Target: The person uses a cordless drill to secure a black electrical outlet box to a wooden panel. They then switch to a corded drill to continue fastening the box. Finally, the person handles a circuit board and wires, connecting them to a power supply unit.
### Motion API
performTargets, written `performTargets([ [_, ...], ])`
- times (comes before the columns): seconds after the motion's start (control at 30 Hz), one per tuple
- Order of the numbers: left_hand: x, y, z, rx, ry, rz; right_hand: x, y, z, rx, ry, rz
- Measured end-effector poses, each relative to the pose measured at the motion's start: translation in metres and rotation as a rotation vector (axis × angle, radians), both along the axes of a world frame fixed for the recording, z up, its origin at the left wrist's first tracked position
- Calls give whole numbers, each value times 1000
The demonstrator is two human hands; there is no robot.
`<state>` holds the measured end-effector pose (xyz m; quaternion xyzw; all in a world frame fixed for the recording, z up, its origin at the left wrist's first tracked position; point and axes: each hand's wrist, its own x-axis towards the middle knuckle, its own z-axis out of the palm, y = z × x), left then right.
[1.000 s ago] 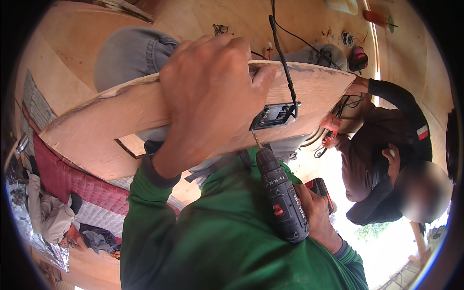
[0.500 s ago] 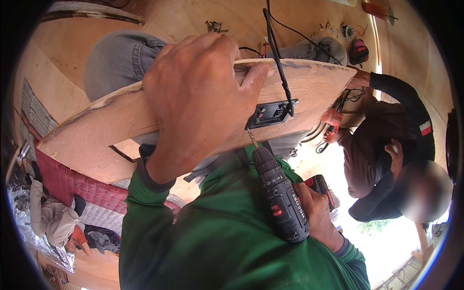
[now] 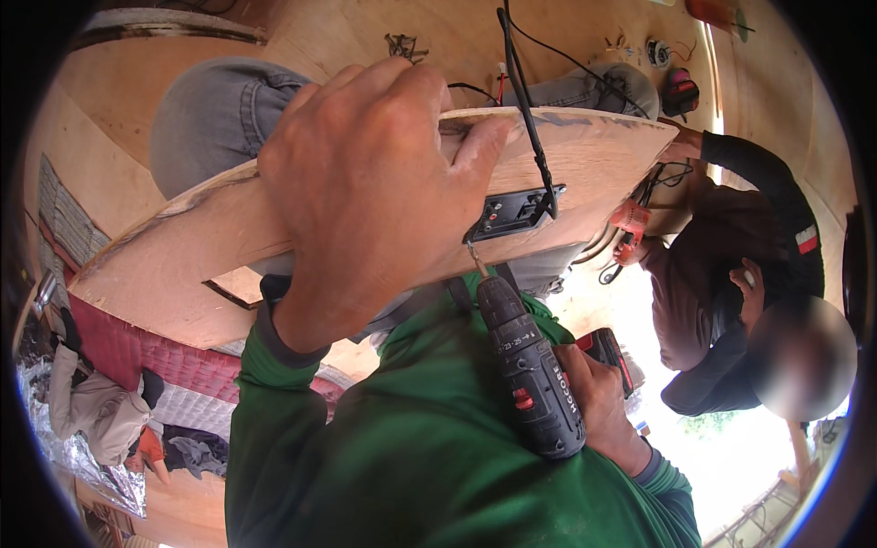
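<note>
A long plywood panel [image 3: 603, 151] lies across my lap. Over its far edge my left hand [image 3: 365, 173] is closed, thumb on the near face and fingers at the rim. A black socket plate [image 3: 513, 213] is set into the panel just right of that hand, with a black cable [image 3: 539, 151] running up from it. My right hand [image 3: 594, 397] grips the handle of a black cordless drill [image 3: 525, 365]. The drill's bit [image 3: 477, 260] points up at the near left corner of the plate and appears to touch it; the screw there is too small to make out.
To the right sits another person [image 3: 722, 247], one hand at the panel's right end. An orange power tool [image 3: 628, 219] lies between us. A rectangular cutout [image 3: 236, 288] opens in the panel's left part. Beyond are a battery pack [image 3: 680, 94] and loose wires; a red cushion [image 3: 137, 320] lies left.
Both hands and the drill stay almost in place. The panel has shifted very slightly, and the bit remains at the same corner of the plate.
</note>
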<state>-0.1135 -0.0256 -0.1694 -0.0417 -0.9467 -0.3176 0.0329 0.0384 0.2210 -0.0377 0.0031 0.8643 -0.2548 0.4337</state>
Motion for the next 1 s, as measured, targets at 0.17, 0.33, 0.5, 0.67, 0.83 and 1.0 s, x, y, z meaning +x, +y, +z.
performTargets([
  [0.17, -1, 0, -1, 8, -3, 2, -1, -1, 0, -5, 8, -3],
  [0.33, -1, 0, -2, -18, -11, 0, 0, -1, -1, -15, -26, -28],
  [0.5, -4, -2, -5, 25, -2, 5, 4, -2, 1, -24, 6, -49],
  [0.67, -2, 0, -4, -21, 13, 9, 5, 0, 2, 3, -33, -50],
  [0.83, -5, -4, -5, -22, -63, 33, 5, -3, 4, -23, 5, -84],
  [1.0, -6, -5, -5, -46, -55, 13, 6, -2, 6, -30, 118, -51],
])
